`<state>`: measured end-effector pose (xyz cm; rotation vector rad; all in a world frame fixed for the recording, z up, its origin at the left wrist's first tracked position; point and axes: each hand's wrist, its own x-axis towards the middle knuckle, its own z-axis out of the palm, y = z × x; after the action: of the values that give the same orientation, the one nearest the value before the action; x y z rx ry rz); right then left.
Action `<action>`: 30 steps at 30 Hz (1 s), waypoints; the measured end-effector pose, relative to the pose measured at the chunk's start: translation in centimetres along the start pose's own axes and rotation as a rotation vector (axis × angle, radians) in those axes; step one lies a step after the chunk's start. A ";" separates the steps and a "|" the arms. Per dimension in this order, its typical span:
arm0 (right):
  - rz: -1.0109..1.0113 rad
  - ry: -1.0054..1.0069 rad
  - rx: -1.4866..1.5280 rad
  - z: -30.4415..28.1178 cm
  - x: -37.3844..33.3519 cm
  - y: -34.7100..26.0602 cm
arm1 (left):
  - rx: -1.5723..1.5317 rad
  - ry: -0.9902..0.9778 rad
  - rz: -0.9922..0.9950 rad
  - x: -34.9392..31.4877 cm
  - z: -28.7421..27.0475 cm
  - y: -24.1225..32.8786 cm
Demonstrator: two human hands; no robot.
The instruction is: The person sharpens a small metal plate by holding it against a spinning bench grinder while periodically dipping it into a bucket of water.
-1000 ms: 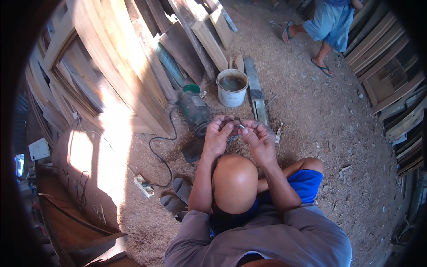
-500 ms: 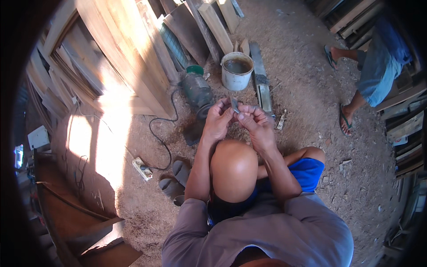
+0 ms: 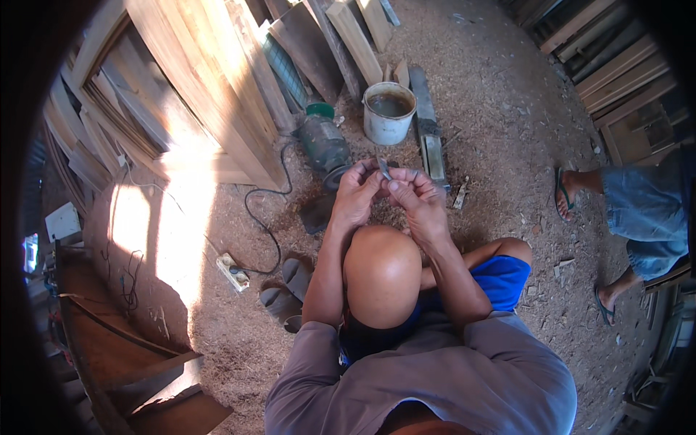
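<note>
Above my raised knee, a small flat grey metal piece is pinched between the fingertips of both hands. My left hand grips it from the left, fingers curled. My right hand closes on it from the right, its thumb pressed near the lower end. Just beyond my left hand lies a green motor-like machine with a round wheel at its near end. A white bucket of murky liquid stands beyond my hands. Right of it lies a plank with a pale grey block at its near end.
A black cable curves from the machine to a power strip. Dark sandals lie beside my left arm. Wooden frames and boards lean at the left. A person's legs stand at the right, near stacked timber.
The other person has stepped nearer along the right side. My hands stay in nearly the same place, still pinching the metal piece, which is tilted slightly differently.
</note>
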<state>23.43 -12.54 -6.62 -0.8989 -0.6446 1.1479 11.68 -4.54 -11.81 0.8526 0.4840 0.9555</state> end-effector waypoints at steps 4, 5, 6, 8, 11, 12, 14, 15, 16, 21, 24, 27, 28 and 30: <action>-0.027 -0.013 0.003 -0.2 0.2 0.3 | 0.023 0.008 -0.009 -0.1 0.2 0.1; -0.025 -0.014 0.004 -0.2 0.2 0.3 | 0.031 0.012 -0.015 -0.1 0.2 0.1; -0.021 -0.005 0.010 -0.1 0.2 0.3 | 0.031 0.014 -0.015 -0.1 0.2 0.1; -0.015 0.003 0.016 0.0 0.2 0.3 | 0.028 0.014 -0.019 0.0 0.0 0.0; -0.013 0.010 -0.016 0.0 0.2 0.3 | 0.057 0.015 -0.011 0.0 -0.3 -0.2; -0.006 0.016 -0.025 -0.1 0.2 0.5 | 0.056 0.016 -0.011 0.0 -0.4 -0.2; 0.003 0.018 -0.035 0.0 0.1 0.4 | 0.050 0.022 -0.019 0.0 -0.4 -0.1; 0.097 0.024 0.053 0.0 0.0 0.1 | 0.050 0.024 -0.018 -0.2 -0.4 -0.1; 0.187 0.028 0.140 -0.1 0.0 -0.3 | 0.053 0.016 -0.011 -0.2 -0.2 0.2; 0.241 -0.045 0.237 -1.7 0.9 1.4 | 0.060 -0.052 0.079 -0.3 0.1 0.4; 0.237 -0.014 0.146 -2.6 1.0 2.6 | -0.201 -0.115 0.074 -0.4 0.7 0.6; 0.240 -0.002 -0.005 -3.0 1.0 3.8 | -0.184 -0.081 0.041 -0.4 -0.1 0.4; 0.248 -0.014 -0.084 -3.2 1.1 4.1 | -0.133 -0.040 0.023 -0.3 -0.2 0.2; 0.246 -0.035 -0.090 -3.5 1.1 4.8 | -0.082 -0.005 0.004 -0.2 -0.6 -0.1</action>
<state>24.26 -11.67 -12.56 -1.0578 -0.6300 1.3648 11.22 -4.49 -12.23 0.7818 0.4360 0.9700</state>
